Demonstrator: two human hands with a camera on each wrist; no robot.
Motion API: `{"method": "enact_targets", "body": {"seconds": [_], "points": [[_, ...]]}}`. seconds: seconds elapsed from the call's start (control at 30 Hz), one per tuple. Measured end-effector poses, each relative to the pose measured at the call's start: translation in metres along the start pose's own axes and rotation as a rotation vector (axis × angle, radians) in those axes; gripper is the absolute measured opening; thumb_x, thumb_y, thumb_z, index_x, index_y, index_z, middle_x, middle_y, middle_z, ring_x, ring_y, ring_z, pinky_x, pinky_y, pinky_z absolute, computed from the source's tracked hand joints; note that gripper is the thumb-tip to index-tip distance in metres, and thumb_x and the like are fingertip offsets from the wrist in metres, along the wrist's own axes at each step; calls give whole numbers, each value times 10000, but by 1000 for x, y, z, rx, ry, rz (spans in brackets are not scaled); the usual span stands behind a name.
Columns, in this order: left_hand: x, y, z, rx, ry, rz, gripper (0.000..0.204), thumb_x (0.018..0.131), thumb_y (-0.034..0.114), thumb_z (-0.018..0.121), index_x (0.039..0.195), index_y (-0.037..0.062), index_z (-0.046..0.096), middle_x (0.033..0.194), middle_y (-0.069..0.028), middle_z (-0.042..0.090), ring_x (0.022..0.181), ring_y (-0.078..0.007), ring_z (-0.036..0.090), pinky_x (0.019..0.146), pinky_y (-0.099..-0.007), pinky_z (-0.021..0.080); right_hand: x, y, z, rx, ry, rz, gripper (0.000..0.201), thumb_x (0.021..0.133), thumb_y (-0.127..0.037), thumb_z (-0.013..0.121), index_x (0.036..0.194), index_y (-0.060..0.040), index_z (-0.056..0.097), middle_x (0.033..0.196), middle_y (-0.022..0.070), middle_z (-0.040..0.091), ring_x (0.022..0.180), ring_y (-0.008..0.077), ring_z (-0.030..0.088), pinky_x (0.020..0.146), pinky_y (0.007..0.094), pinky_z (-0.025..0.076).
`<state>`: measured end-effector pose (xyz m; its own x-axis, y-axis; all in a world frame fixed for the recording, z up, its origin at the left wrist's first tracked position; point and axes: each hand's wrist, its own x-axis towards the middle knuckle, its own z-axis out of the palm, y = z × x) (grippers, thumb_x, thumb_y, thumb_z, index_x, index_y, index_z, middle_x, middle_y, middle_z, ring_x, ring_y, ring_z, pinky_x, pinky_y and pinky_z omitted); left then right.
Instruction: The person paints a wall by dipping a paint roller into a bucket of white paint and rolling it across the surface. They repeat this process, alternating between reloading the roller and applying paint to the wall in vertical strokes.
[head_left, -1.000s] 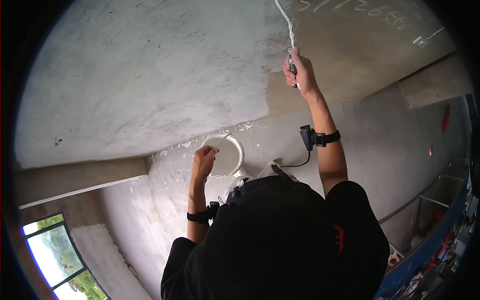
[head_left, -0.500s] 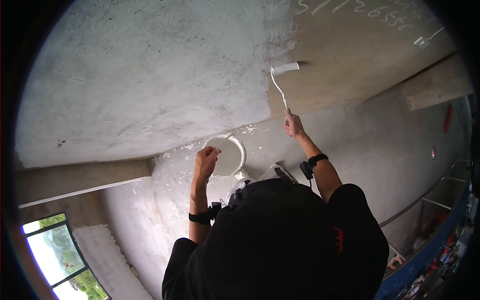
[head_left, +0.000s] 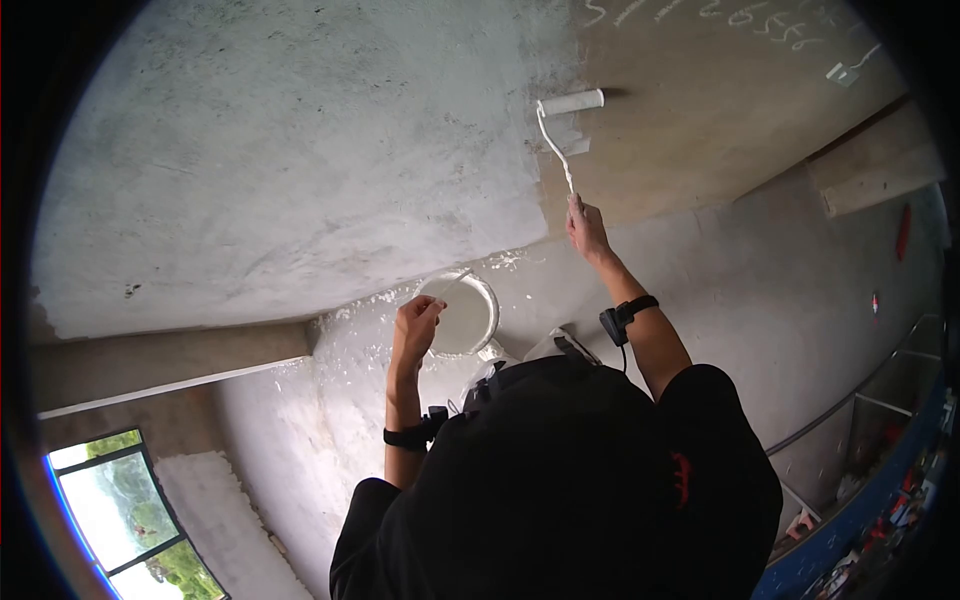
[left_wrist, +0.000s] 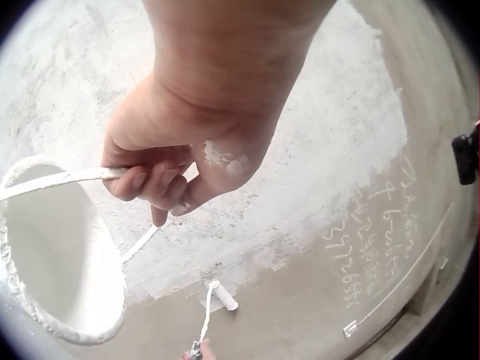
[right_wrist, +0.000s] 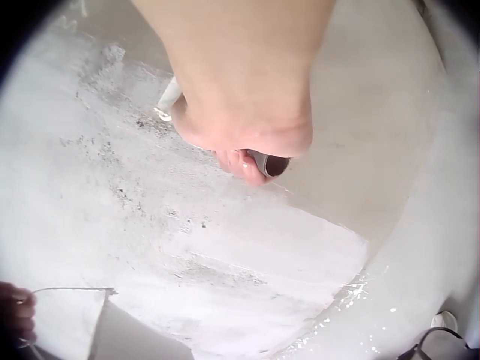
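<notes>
My right hand [head_left: 587,230] grips the handle of a paint roller [head_left: 572,103], whose white sleeve lies against the brown part of the wall beside the paler coated area. In the right wrist view the hand [right_wrist: 240,131] curls round the handle, its hollow end [right_wrist: 276,165] showing below the palm. My left hand [head_left: 413,325] holds up a white-coated bucket [head_left: 491,310] by its handle; in the left wrist view the fingers of that hand [left_wrist: 191,142] curl round the coated handle [left_wrist: 64,180], with the bucket [left_wrist: 64,330] hanging at the left.
Chalk writing [head_left: 750,22] and a small socket box [head_left: 842,75] are on the upper right of the wall. White splatters [head_left: 508,260] mark the floor near the bucket. A window [head_left: 125,505] is at the lower left, a blue edge [head_left: 840,545] at the lower right.
My right hand first came down from high on the wall, bringing the roller into view, then moved slightly up with it. A pale wet patch now shows below the roller. The left hand keeps its hold.
</notes>
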<state>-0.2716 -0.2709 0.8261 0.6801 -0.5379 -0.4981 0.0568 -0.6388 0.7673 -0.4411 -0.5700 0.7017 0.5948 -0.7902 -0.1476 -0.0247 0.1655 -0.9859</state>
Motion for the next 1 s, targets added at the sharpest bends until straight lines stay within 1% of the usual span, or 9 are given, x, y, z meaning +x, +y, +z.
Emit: {"method": "enact_targets", "body": {"seconds": [0.1, 0.27, 0.4, 0.53, 0.63, 0.7, 0.83, 0.9, 1.0], "points": [[0, 2, 1, 14, -2, -6, 234, 867, 206, 607, 856, -12, 690, 632, -2, 536, 587, -74, 470, 536, -249, 366, 11, -63, 7, -22, -29, -68, 559, 1006, -515, 408, 616, -115, 414, 506, -45, 378, 450, 57, 366, 414, 245, 286], [2, 1, 3, 25, -12, 14, 231, 865, 206, 610, 858, -11, 691, 630, -2, 536, 586, -75, 472, 537, -249, 368, 21, -158, 23, 78, -111, -140, 563, 1009, -516, 402, 621, -109, 400, 501, -48, 358, 417, 53, 330, 395, 238, 266], [-1, 7, 3, 43, -12, -14, 227, 863, 201, 611, 860, -11, 692, 635, -3, 543, 590, -75, 476, 543, -248, 375, 28, -189, 30, 85, -142, -245, 568, 1010, -530, 390, 638, -101, 398, 495, -47, 345, 390, 50, 306, 380, 233, 245], [-1, 4, 3, -8, -9, -23, 168, 903, 166, 601, 881, 12, 667, 612, 46, 472, 489, -30, 390, 434, -201, 294, 31, -141, 30, 60, -116, -183, 541, 1011, -502, 400, 638, -110, 403, 509, -49, 369, 433, 54, 347, 406, 246, 291], [0, -1, 3, 29, 39, 12, 174, 902, 172, 602, 885, 14, 672, 612, 45, 476, 492, -30, 396, 440, -203, 297, 20, -81, 21, 48, -94, -80, 547, 1013, -502, 392, 627, -115, 392, 505, -46, 364, 435, 57, 342, 409, 247, 282], [1, -4, 2, 11, 37, 7, 234, 863, 216, 622, 870, -7, 692, 630, -7, 547, 589, -78, 479, 548, -255, 378, 13, -38, 12, -3, -86, -61, 549, 1015, -489, 390, 612, -116, 378, 497, -44, 357, 429, 76, 334, 416, 268, 271], [-1, 2, 5, 32, 57, -31, 234, 859, 217, 626, 868, -7, 692, 635, -13, 555, 594, -80, 484, 552, -259, 382, 0, 43, -4, -119, -14, 33, 576, 1004, -508, 394, 591, -108, 383, 496, -27, 389, 424, 101, 347, 425, 309, 274], [3, 0, 3, 63, 64, -28, 233, 857, 215, 626, 871, -8, 691, 636, -17, 556, 595, -85, 487, 551, -262, 383, -6, 72, -4, -206, 62, 184, 630, 977, -563, 406, 549, -100, 399, 485, -8, 416, 420, 127, 366, 435, 348, 289], [4, 3, 4, 79, 52, -22, 235, 855, 214, 629, 875, -12, 689, 636, -19, 556, 594, -90, 490, 549, -263, 383, -9, 108, -9, -165, 41, 327, 690, 942, -639, 406, 519, -94, 419, 462, 8, 424, 424, 138, 406, 437, 361, 320]]}}
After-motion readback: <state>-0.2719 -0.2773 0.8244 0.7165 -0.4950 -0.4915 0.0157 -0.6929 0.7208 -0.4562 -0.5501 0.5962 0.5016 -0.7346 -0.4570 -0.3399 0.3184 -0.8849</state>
